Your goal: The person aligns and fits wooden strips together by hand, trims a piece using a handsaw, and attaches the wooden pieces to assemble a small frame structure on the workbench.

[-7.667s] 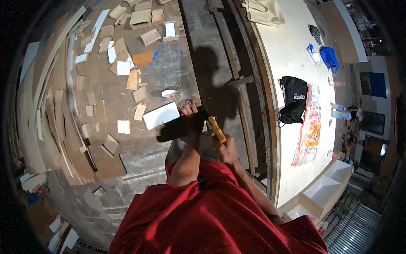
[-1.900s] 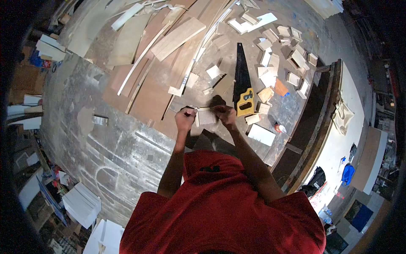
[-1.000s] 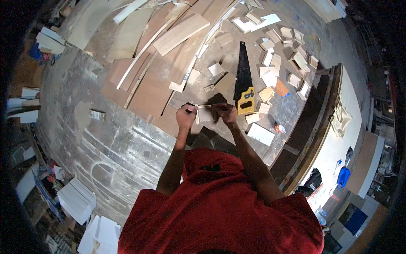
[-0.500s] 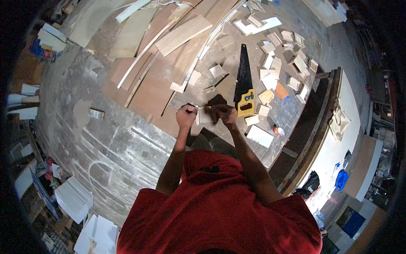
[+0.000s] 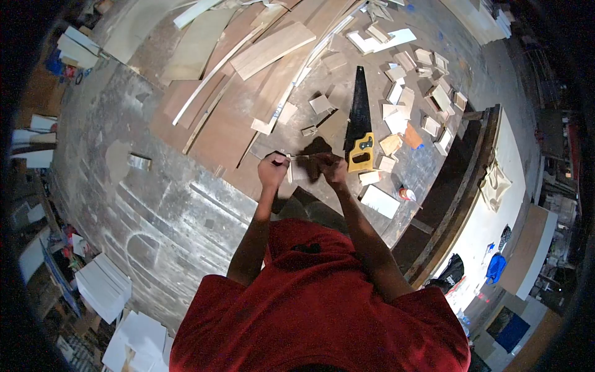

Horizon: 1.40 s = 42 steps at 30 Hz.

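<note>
In front of my red shirt, my left hand (image 5: 273, 170) is closed, with its thumb and fingers pinching the edge of a small pale wooden piece (image 5: 299, 172). On the piece's other side is my right hand (image 5: 334, 170), its fingers curled and dark in shadow. What the right fingertips grip is too dark to make out. Just beyond the right hand lies a handsaw (image 5: 359, 111) with a black blade and a yellow handle, its handle end nearest me.
Several small wooden box-like pieces (image 5: 439, 98) lie scattered at the right. Long boards and sheets (image 5: 273, 51) cover the far left of the work surface. A white panel (image 5: 380, 201) and a small bottle (image 5: 406, 194) are at the right, near a raised wooden edge (image 5: 458, 192).
Both hands stay close together around the small wooden piece, almost unmoved. The view has shifted slightly, so the saw and boards appear a little farther right and lower.
</note>
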Available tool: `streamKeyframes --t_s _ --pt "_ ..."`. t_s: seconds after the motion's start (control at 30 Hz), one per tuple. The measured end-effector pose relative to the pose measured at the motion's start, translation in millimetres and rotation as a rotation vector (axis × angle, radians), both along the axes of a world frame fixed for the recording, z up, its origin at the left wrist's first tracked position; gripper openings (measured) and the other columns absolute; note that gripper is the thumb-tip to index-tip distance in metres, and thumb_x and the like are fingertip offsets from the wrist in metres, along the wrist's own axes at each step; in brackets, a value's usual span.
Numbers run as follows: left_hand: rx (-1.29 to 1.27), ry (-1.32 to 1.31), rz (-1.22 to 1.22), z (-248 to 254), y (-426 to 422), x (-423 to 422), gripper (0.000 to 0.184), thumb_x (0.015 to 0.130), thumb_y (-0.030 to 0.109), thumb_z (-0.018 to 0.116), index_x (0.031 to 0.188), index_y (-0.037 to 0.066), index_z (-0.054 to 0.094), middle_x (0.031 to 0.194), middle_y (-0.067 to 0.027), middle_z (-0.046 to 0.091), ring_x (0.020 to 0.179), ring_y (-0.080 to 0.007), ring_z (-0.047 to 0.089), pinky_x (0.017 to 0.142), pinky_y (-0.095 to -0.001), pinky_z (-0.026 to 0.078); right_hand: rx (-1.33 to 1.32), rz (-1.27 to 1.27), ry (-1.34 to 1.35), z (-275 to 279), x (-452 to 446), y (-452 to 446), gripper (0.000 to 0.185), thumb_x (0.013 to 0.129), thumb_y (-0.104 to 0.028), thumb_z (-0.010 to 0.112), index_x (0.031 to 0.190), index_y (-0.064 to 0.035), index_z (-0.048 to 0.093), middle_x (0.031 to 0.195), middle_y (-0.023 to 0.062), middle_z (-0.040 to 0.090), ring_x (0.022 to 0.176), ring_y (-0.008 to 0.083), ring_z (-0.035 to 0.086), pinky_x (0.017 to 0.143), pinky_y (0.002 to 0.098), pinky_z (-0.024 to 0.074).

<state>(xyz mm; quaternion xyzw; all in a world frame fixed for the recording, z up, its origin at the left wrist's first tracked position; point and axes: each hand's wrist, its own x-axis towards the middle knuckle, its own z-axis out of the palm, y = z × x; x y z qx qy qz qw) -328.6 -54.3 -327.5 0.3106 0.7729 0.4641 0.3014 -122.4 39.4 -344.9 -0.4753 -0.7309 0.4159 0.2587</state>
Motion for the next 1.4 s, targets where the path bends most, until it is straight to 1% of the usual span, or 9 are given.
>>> streamKeyframes --t_s 0.2,0.53,0.6,0.87,0.97,1.23,1.3,1.33,1.4 --pt "-0.086 0.017 -0.004 5.7 -0.5 -0.6 0.012 0.076 0.011 0.077 0.079 0.001 0.071 0.074 -0.0073 0.070 0.068 -0.0144 0.065 0.068 -0.0280 0.052 0.046 0.038 0.013 -6.9 0.8 1.5 0.021 0.083 -0.009 0.070 0.103 -0.0047 0.074 0.091 0.0095 0.075 0.080 0.0139 0.071 0.073 0.0275 0.0547" --pt "-0.037 0.078 -0.015 -8.1 -0.4 -2.7 0.013 0.075 0.012 0.078 0.077 0.002 0.069 0.073 -0.0074 0.070 0.066 -0.0159 0.066 0.066 -0.0295 0.052 0.071 0.022 0.074 -6.2 -1.8 0.2 0.019 0.083 -0.005 0.066 0.100 -0.0025 0.074 0.083 0.0085 0.073 0.074 0.0103 0.067 0.068 0.0260 0.0537" --pt "-0.052 0.074 -0.006 -4.8 1.8 -4.3 0.015 0.071 0.015 0.079 0.077 0.004 0.070 0.074 -0.0095 0.070 0.068 -0.0219 0.067 0.067 -0.0337 0.053 0.069 0.015 0.067 -1.6 -3.0 0.6 0.019 0.083 -0.006 0.066 0.100 -0.0024 0.074 0.083 0.0083 0.073 0.073 0.0102 0.067 0.068 0.0261 0.0537" --pt "-0.011 0.060 -0.014 3.8 1.0 -1.6 0.014 0.072 0.013 0.079 0.076 0.003 0.070 0.072 -0.0081 0.070 0.065 -0.0165 0.065 0.065 -0.0302 0.052 0.002 0.042 0.169 -6.3 0.7 3.3 0.019 0.081 -0.009 0.070 0.098 -0.0007 0.074 0.085 0.0088 0.074 0.076 0.0129 0.069 0.070 0.0279 0.0547" --pt "0.061 0.024 -0.020 3.4 -1.0 0.6 0.012 0.073 0.011 0.077 0.077 0.002 0.070 0.072 -0.0080 0.070 0.065 -0.0151 0.065 0.064 -0.0295 0.052 0.030 0.036 0.058 -4.8 -1.6 4.3 0.024 0.080 -0.010 0.073 0.102 0.0000 0.072 0.089 0.0097 0.074 0.079 0.0141 0.069 0.072 0.0285 0.0549" --pt "0.139 -0.106 -0.052 22.9 -12.5 5.3 0.009 0.079 0.006 0.075 0.076 0.000 0.069 0.068 -0.0057 0.066 0.065 -0.0106 0.060 0.064 -0.0272 0.049 -0.034 0.092 0.125 63.1 -3.2 4.6 0.029 0.081 0.001 0.073 0.109 -0.0037 0.070 0.093 0.0096 0.070 0.075 0.0136 0.067 0.069 0.0265 0.0529" --pt "0.079 -0.258 -0.195 34.9 -17.5 4.0 0.015 0.082 0.011 0.075 0.076 0.000 0.068 0.066 -0.0041 0.063 0.067 -0.0090 0.058 0.065 -0.0263 0.047 -0.065 0.102 0.119 92.6 5.8 2.9 0.027 0.082 0.000 0.073 0.109 -0.0047 0.071 0.093 0.0089 0.069 0.074 0.0132 0.065 0.068 0.0262 0.0520" --pt "0.081 -0.256 -0.199 45.9 -18.3 2.9 0.015 0.082 0.011 0.075 0.076 0.000 0.068 0.066 -0.0041 0.063 0.067 -0.0090 0.058 0.065 -0.0263 0.047 -0.099 0.116 0.112 106.5 10.7 1.3 0.024 0.084 -0.002 0.072 0.108 -0.0056 0.071 0.092 0.0082 0.068 0.073 0.0128 0.063 0.066 0.0259 0.0511" --pt "-0.084 -0.213 -0.463 69.6 -20.4 0.8 0.020 0.085 0.017 0.075 0.077 0.000 0.067 0.066 -0.0042 0.061 0.066 -0.0091 0.057 0.065 -0.0261 0.046 -0.229 0.084 0.130 117.8 22.5 -0.9 0.020 0.086 -0.007 0.074 0.105 -0.0039 0.071 0.089 0.0069 0.067 0.074 0.0110 0.062 0.065 0.0256 0.0501"
